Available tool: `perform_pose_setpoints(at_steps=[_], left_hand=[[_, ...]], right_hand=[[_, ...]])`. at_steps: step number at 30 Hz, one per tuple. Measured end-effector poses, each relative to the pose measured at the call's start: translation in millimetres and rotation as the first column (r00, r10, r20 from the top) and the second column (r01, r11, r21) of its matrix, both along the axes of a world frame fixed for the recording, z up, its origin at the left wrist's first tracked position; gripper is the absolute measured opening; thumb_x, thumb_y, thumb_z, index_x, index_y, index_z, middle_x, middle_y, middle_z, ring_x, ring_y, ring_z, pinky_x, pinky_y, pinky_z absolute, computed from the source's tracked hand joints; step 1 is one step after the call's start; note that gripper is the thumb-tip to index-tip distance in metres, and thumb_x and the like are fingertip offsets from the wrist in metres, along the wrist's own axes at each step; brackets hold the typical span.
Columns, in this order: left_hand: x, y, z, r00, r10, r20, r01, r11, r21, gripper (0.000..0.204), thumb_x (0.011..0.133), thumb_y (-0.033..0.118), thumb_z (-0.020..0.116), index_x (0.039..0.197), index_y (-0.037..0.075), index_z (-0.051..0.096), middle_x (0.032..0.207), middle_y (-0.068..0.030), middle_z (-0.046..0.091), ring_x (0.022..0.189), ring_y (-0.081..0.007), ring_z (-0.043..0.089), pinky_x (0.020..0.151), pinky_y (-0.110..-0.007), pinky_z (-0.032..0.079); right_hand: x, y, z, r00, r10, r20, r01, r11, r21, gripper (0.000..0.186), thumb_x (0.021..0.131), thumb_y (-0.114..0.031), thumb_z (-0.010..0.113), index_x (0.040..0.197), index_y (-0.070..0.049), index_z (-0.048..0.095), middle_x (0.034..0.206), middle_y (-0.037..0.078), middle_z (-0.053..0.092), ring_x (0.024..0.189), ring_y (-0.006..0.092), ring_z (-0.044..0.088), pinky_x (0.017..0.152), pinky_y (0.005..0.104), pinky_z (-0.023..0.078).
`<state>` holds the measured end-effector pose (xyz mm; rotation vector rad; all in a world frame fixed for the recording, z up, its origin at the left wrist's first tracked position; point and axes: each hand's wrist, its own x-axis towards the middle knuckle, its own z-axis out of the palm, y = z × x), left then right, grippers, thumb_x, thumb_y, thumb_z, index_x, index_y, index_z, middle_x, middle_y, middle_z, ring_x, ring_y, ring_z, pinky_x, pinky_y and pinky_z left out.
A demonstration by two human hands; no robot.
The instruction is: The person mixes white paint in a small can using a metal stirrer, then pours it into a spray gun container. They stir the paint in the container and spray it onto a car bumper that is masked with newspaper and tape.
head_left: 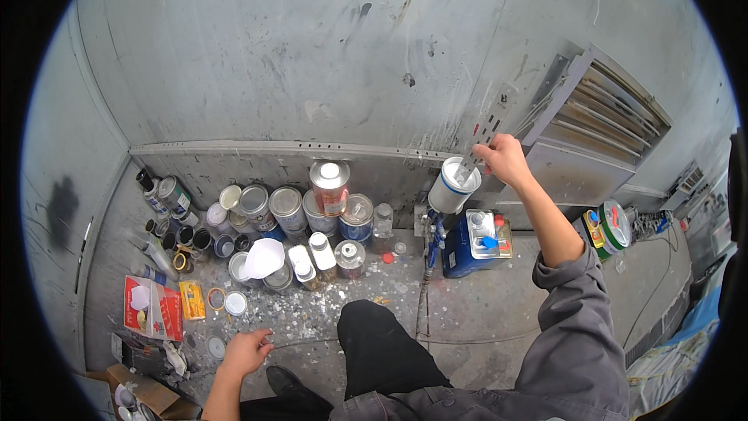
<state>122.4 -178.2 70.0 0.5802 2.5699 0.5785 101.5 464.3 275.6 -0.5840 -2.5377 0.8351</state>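
Observation:
My right hand (502, 158) pinches a clear flat mixing stick (491, 120) with dark and red marks. The stick's lower end is inside a white cup (447, 198) with a blue band. White liquid shows in the cup, around the stick. Directly beneath the cup is a blue spray gun (435, 240), partly hidden by it, with a hose running down. My left hand (246, 352) hangs low over the floor, fingers loosely apart, with nothing in it. Nearest to it is a round pale lid (216, 347) on the floor.
Several paint cans (288, 209) and bottles (322, 251) crowd the floor along the wall. A blue rectangular can (467, 246) stands right of the spray gun. At left are a red box (153, 308) and a yellow pack (192, 300). A louvred vent (604, 113) juts from the wall.

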Motion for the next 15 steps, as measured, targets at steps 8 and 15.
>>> perform_pose_setpoints(at_steps=[8,15], left_hand=[[-0.5,-0.5,-1.8,1.0,-0.014,0.012,0.014,1.0,-0.014,0.035,0.091,0.027,0.077,0.123,0.013,0.074,0.096,-0.01,0.08,0.09,-0.0343,0.076,0.082,-0.046,0.06],[-0.9,3.9,1.3,0.998,-0.055,-0.009,0.054,0.998,-0.032,0.036,0.091,0.025,0.077,0.124,0.013,0.074,0.098,-0.0105,0.08,0.09,-0.0346,0.075,0.082,-0.045,0.06]], right_hand=[[-1.2,-1.1,1.3,0.995,-0.042,-0.086,0.038,0.998,-0.053,0.034,0.09,-0.022,0.076,0.078,0.008,0.067,0.061,0.013,0.067,0.054,0.0175,0.067,0.055,0.0354,0.053],[-5.3,3.5,-0.9,0.999,-0.042,-0.009,0.041,0.995,-0.093,0.029,0.09,-0.022,0.076,0.085,0.006,0.072,0.062,0.011,0.068,0.054,0.018,0.068,0.054,0.0343,0.053]])
